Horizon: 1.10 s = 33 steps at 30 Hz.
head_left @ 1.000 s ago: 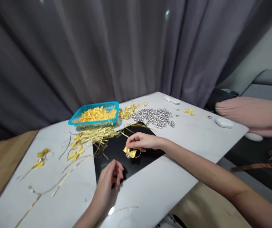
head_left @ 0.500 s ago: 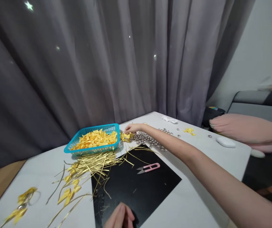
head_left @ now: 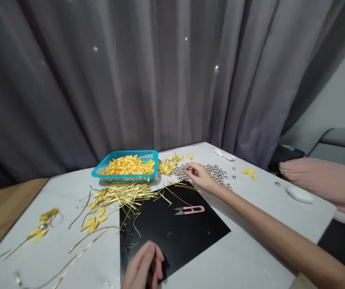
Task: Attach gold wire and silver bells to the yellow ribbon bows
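Note:
My right hand [head_left: 201, 176] reaches over the pile of small silver bells [head_left: 213, 172] at the far side of the white table [head_left: 250, 237], its fingers curled down among them; what they pinch is hidden. My left hand [head_left: 143, 267] rests at the near edge of the black mat [head_left: 175, 235], fingers loosely curled with nothing visible in them. Pink thread snips [head_left: 188, 210] lie on the mat. A heap of gold wire ties [head_left: 124, 194] spreads beside a teal basket [head_left: 125, 173] of yellow ribbon bows. Finished yellow bows [head_left: 168, 164] lie next to the basket.
More yellow bows [head_left: 45, 224] and loose gold strips lie on the table's left part. A white oval object [head_left: 299, 194] and a pink cushion [head_left: 325, 180] are at the right. Grey curtains hang behind the table. A wooden surface [head_left: 0, 204] adjoins the left edge.
My right hand carried a bow from the mat to the pile by the basket, let it go, then shifted right onto the silver bells. The snips now show on the mat.

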### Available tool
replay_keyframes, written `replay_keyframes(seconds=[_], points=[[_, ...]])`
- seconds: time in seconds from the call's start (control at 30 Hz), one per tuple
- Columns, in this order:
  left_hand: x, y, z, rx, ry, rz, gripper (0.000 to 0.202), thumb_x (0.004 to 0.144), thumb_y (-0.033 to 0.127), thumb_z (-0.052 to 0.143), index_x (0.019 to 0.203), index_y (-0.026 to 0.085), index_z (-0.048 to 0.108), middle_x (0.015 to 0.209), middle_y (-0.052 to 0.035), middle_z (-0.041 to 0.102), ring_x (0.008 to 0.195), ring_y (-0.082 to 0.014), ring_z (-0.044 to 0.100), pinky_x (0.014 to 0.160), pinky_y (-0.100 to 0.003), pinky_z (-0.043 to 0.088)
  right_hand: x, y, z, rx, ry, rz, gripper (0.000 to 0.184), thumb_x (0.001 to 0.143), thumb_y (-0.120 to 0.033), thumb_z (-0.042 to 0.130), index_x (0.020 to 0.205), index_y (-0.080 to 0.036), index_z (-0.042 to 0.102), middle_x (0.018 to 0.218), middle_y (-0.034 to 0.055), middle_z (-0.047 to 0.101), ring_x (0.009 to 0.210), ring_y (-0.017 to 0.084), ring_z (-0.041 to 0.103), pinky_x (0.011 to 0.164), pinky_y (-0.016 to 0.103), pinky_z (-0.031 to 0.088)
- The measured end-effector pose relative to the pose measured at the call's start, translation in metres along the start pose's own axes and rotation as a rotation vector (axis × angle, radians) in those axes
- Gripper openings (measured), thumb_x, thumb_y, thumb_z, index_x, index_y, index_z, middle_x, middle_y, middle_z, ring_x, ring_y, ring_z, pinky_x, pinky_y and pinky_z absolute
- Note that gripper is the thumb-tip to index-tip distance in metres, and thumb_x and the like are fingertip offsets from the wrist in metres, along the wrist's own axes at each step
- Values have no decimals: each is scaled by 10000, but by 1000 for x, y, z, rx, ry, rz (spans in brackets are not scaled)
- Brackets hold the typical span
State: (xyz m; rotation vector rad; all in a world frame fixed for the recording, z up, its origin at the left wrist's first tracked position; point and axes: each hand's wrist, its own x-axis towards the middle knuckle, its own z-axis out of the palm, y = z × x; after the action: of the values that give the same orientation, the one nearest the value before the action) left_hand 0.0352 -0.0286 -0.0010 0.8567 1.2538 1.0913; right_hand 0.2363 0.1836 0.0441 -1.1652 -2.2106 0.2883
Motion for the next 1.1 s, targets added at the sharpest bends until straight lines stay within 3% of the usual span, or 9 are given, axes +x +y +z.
replay_keyframes(seconds=[0.13,0.3,0.43,0.63,0.73,0.83,1.0,1.1], points=[[3,26,-16,191,-35,165,459,767,639,486,724,185,540,566,26,489,455,-96,407,428,-212,312,-51,-10,9,41,-27,-66,201,910,-271,439,822,-144,568,811,57,573,631,117,493,610,259,408],[21,58,-59,915,56,447,261,891,403,386,845,209,555,729,-12,586,668,-160,547,582,-265,416,-66,-46,26,116,-217,-256,109,841,-250,561,887,-182,631,916,55,600,846,159,550,726,272,436],[15,55,-78,1064,74,417,202,882,355,412,881,222,565,811,-24,612,673,-175,547,597,-297,422,-78,-65,41,112,-369,-427,129,843,-214,573,919,-184,673,946,66,614,879,166,556,744,281,451],[-20,27,-84,1390,-34,540,254,920,264,325,973,219,569,948,-56,638,855,-201,590,718,-328,467,-91,-57,51,155,-249,-497,166,879,-194,523,884,-160,686,850,67,619,782,153,541,678,276,451],[-28,25,-93,1454,104,532,254,916,291,335,961,216,574,952,-58,646,869,-214,596,710,-333,472,-92,-57,51,183,-207,-541,181,891,-183,491,876,-146,667,835,72,610,763,147,535,684,281,453],[-29,33,-101,1445,251,394,262,907,372,363,958,235,581,953,-41,652,860,-210,613,673,-315,482,-93,-60,51,206,-184,-551,171,893,-168,480,868,-141,647,823,70,605,760,144,536,682,279,452],[-24,47,-107,1573,241,351,316,907,376,327,952,224,600,980,-51,672,867,-235,626,652,-338,482,-95,-60,53,235,-180,-548,151,893,-156,470,874,-136,618,852,76,597,800,150,559,707,277,469],[-16,56,-117,1649,323,384,316,891,335,337,986,200,607,1021,-84,671,958,-276,609,660,-364,485,-95,-59,53,245,-193,-530,143,895,-159,468,873,-145,609,855,74,590,796,148,563,704,272,469]])
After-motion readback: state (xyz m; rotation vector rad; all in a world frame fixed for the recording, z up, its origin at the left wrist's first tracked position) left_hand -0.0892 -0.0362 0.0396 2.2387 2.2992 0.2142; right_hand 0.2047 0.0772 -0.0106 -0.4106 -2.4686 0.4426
